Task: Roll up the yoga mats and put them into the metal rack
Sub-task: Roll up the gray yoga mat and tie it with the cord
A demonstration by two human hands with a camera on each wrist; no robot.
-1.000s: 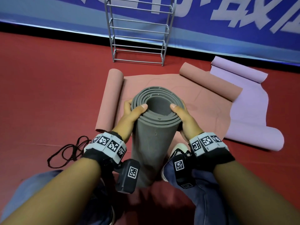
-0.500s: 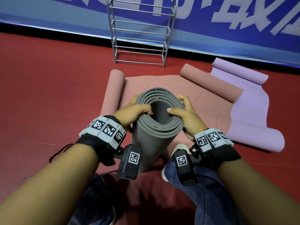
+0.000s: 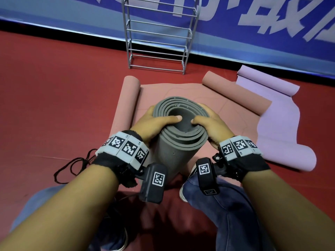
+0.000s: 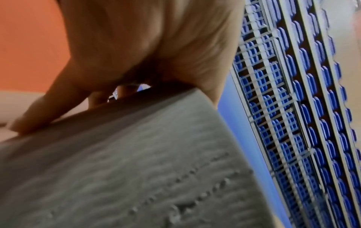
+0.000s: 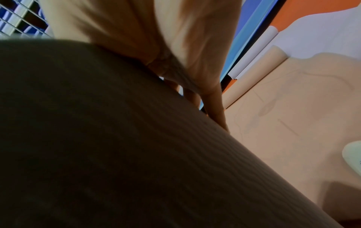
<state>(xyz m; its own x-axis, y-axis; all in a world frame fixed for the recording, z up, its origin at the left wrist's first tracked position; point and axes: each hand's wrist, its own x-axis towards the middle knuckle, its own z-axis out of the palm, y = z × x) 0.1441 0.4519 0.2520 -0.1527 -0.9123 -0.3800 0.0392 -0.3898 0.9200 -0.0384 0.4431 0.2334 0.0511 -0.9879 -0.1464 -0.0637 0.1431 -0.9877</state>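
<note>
Grey foam, rolled tight, stands on end between your knees: the grey mat (image 3: pixel 178 142). Your left hand (image 3: pixel 152 125) and right hand (image 3: pixel 213 126) clasp its top, fingers wrapped behind, thumbs hooked over the rim. Beyond, the metal rack (image 3: pixel 159 33) stands on the red floor (image 3: pixel 54 98).

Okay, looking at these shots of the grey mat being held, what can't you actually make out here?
- Bottom end of the grey mat: head view, hidden behind the wrist cameras and knees.
- Top of the metal rack: head view, cut off by the upper edge.
- Fingers of the left hand and right hand: head view, hidden behind the roll.
- Banner lettering: cropped, unreadable.
</note>
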